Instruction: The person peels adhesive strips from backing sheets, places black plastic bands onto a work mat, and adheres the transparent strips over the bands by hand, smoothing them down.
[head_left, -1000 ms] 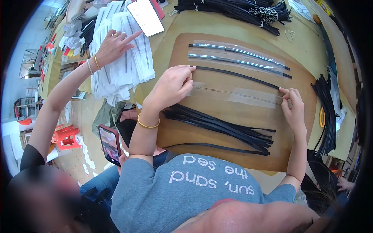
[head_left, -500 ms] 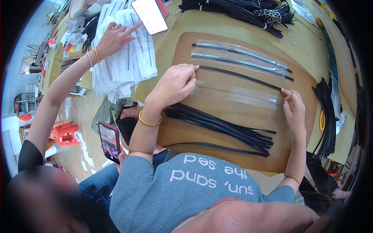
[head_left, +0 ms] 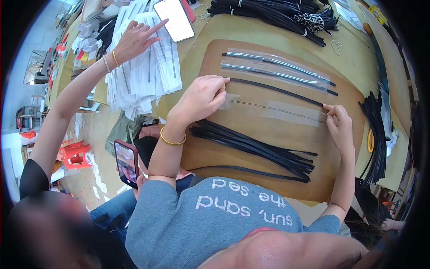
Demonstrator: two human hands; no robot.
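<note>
A thin black strip (head_left: 277, 89) stretches between my two hands over the brown mat. My left hand (head_left: 202, 97) pinches its left end between thumb and fingers. At the opposite end, my right hand (head_left: 338, 119) grips the strip's tip with fingertips. Just below the strip lies a clear film strip with a dotted line of small dark marks (head_left: 273, 110). Above it, two black strips under clear film (head_left: 277, 69) lie side by side. Closer to my body rests a loose bunch of black strips (head_left: 255, 145), with a single strip (head_left: 242, 169) apart from it.
A co-worker's hand (head_left: 134, 40) touches a phone (head_left: 177, 20) beside white paper sheets (head_left: 148, 67). Another phone (head_left: 126, 162) is held at my left. Bundled black strips (head_left: 268, 18) lie at the back, more hang at the right edge (head_left: 374, 134) near yellow-handled scissors (head_left: 370, 140).
The co-worker's finger has moved slightly right, onto the phone screen. My hands keep hold of the strip in nearly the same place.
</note>
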